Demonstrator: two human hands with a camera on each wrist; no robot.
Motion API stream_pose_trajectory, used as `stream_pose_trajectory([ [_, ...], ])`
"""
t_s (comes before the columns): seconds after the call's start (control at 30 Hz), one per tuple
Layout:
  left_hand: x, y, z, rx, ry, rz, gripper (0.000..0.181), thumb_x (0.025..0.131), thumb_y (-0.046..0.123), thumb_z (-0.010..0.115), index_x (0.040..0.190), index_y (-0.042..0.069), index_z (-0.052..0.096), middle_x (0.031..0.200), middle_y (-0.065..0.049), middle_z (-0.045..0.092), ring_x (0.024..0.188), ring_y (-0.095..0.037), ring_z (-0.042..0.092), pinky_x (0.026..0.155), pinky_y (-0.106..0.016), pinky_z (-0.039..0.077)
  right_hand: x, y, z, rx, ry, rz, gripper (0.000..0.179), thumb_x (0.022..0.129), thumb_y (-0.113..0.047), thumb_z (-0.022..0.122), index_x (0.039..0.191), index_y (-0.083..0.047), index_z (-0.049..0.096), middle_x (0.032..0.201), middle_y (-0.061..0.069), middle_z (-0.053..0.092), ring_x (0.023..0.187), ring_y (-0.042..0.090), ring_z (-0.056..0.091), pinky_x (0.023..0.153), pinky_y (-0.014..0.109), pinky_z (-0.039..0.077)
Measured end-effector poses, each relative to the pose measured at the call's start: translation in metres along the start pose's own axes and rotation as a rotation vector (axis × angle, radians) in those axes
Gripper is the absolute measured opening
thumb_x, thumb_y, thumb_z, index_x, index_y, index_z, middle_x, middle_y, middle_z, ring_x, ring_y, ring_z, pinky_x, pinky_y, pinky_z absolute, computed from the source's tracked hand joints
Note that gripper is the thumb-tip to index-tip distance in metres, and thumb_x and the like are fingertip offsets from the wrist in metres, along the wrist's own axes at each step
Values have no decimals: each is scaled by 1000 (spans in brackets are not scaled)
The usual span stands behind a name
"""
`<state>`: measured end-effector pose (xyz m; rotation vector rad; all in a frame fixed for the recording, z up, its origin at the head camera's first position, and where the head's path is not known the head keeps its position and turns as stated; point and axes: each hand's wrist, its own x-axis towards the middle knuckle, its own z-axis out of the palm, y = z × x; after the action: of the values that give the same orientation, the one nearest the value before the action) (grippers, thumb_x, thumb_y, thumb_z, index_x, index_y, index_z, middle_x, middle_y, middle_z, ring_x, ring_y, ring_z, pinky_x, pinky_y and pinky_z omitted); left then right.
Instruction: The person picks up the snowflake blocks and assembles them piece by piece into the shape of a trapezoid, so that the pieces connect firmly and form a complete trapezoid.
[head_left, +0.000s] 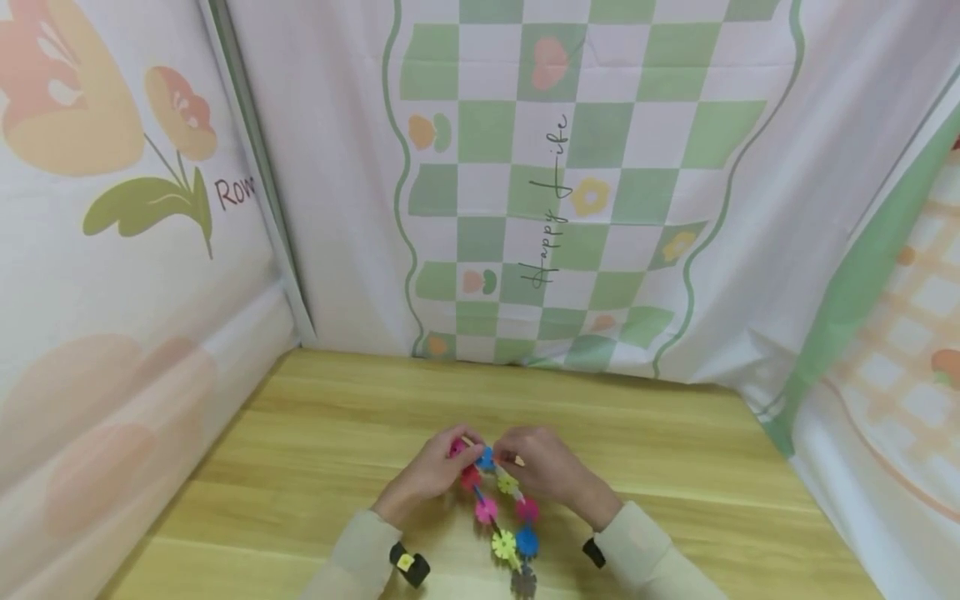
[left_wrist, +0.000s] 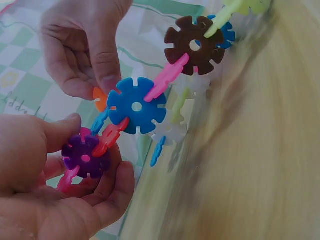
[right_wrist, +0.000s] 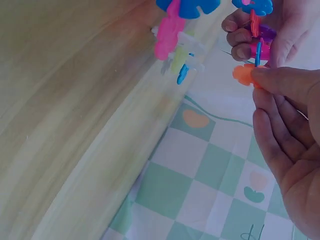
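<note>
A chain of slotted plastic snowflake discs hangs between the two hands, its lower part a long loop over the table in the head view. My left hand (head_left: pixel 437 463) holds a purple disc (left_wrist: pixel 86 157) near the top of the chain, with a pink disc (right_wrist: pixel 258 50) at its fingers. Opposite it, my right hand (head_left: pixel 542 463) pinches an orange disc (right_wrist: pixel 243 74) between thumb and forefinger. A blue disc (left_wrist: pixel 99 121), seen edge-on, bridges the orange and pink ones. Further along are a larger-looking blue disc (left_wrist: pixel 136 117) and a brown disc (left_wrist: pixel 181 46).
The wooden table (head_left: pixel 360 400) carries the chain's lower end, where a yellow disc (head_left: pixel 503 545) and a grey disc (head_left: pixel 524 582) show. A green-checked curtain (head_left: pixel 555 250) hangs behind the table, with printed cloth (head_left: pixel 112 275) along the left.
</note>
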<state>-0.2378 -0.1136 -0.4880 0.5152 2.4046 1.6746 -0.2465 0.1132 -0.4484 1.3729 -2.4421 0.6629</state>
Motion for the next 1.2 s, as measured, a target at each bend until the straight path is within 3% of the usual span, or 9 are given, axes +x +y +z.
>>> stream_pose_trajectory([
  [0.13,0,0,-1,-21,0,4,22,111,28,55,119,9,64,80,-1,63,70,-14,60,64,-26,52,1,0,2,-52,32,-50,14,86,6,82,93,-6,80,86,1,78,76,7,71,69,18,59],
  [0.33,0,-1,-1,-85,5,22,20,111,25,55,117,7,62,78,0,62,68,-10,59,63,-25,51,2,2,4,-73,68,-95,14,88,5,81,94,-7,80,90,1,80,82,12,74,75,24,63],
  [0.6,-2,1,-2,-187,1,-4,22,111,22,57,118,2,61,81,1,59,74,-10,61,70,-23,55,-3,9,10,41,182,-135,16,85,7,83,93,-6,79,87,6,79,80,11,73,72,22,62],
  [0.83,-2,-1,0,-177,20,5,20,110,20,58,115,1,61,79,0,58,71,-11,57,66,-23,51,0,5,12,-94,168,-184,16,83,6,85,93,-6,80,89,2,81,81,13,75,73,23,63],
  [0.9,-2,-1,0,-177,20,1,20,110,20,58,115,1,60,79,0,58,71,-11,58,66,-24,52,1,5,12,-97,134,-147,16,85,5,83,96,-6,80,91,3,81,83,13,75,75,23,63],
  [1.07,-1,0,-5,-171,10,-28,21,109,22,60,117,3,63,85,-3,65,77,-13,64,75,-27,56,2,8,5,58,-4,72,8,93,-5,79,101,-8,79,96,4,79,87,12,74,78,27,64],
  [1.2,1,-2,-9,-153,16,-54,24,107,25,63,119,5,66,91,-6,67,81,-15,63,78,-29,53,3,18,-1,152,-155,244,28,92,-19,84,114,-3,75,109,9,78,97,21,74,86,38,64],
])
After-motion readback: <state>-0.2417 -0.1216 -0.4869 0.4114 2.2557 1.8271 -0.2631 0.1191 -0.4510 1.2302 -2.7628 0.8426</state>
